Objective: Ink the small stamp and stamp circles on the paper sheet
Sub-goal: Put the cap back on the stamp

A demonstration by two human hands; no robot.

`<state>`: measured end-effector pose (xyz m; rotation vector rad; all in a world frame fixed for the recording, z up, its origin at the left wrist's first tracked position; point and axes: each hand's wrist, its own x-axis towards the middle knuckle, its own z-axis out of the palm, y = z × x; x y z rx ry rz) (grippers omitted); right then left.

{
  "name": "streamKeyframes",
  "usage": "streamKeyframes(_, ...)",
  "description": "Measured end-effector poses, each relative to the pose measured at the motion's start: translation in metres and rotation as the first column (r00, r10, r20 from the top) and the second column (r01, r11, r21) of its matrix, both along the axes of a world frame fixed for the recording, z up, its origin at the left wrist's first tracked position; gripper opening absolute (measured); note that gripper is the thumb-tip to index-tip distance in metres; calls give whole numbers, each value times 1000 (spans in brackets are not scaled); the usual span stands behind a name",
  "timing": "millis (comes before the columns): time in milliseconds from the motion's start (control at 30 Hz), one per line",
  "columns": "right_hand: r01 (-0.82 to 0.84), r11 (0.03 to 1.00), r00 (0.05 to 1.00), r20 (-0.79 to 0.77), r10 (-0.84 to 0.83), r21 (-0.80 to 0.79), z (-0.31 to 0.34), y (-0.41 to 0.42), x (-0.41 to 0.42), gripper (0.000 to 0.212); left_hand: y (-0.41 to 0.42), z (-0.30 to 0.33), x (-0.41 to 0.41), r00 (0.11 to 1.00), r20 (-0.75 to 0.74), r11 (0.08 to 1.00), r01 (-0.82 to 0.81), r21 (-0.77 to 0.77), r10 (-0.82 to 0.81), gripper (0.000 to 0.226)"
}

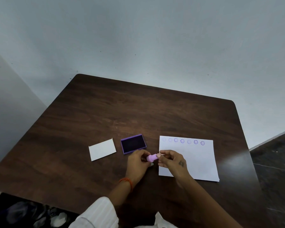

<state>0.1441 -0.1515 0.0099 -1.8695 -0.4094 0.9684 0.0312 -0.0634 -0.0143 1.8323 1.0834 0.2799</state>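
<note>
- Now both of my hands are on the small stamp (151, 157), holding it above the dark table (105, 112), just between the ink pad (133, 143) and the paper sheet (187, 160).
- My left hand (137, 159) has its fingers curled around the wide end of the stamp; my right hand (170, 159) pinches the narrow end with thumb and forefinger pressed together on it (the other fingers are folded under, I cannot see them well).
- The stamp lies almost sideways between the hands, so I cannot tell which way its printing face looks.
- The ink pad is open, its dark surface bare, just beside my left hand. A white card (102, 149) lies farther to the left, apart from the pad.
- On the sheet, one row of circles (182, 141) runs along the far edge; some are strong, some very pale. The rest of the sheet is blank.
- I judge that I am between two prints, adjusting my grip.
- The next move, I think, calls for turning the stamp face down, pressing it flat on the pad, then setting it straight on blank paper.
</note>
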Motion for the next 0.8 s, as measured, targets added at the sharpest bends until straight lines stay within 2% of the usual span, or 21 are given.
streamKeyframes(267, 12, 1000, 1000, 18, -12, -19, 1, 1, 1, 27, 5, -8, -3, 997, -74, 996, 19, 81, -13, 37)
streamKeyframes(400, 39, 999, 998, 46, -39, 1, 2, 5, 1, 26, 8, -4, -9, 999, -45, 994, 7, 106, -2, 47)
streamKeyframes(567, 37, 998, 994, 102, -42, 56, 9, 19, -1, 22, 21, 7, -25, 997, -12, 975, -71, 209, 75, 54)
streamKeyframes(800, -49, 989, 995, 88, 37, 141, 22, 55, -17, 21, 58, 15, -63, 976, -80, 891, -148, 430, 200, 57)
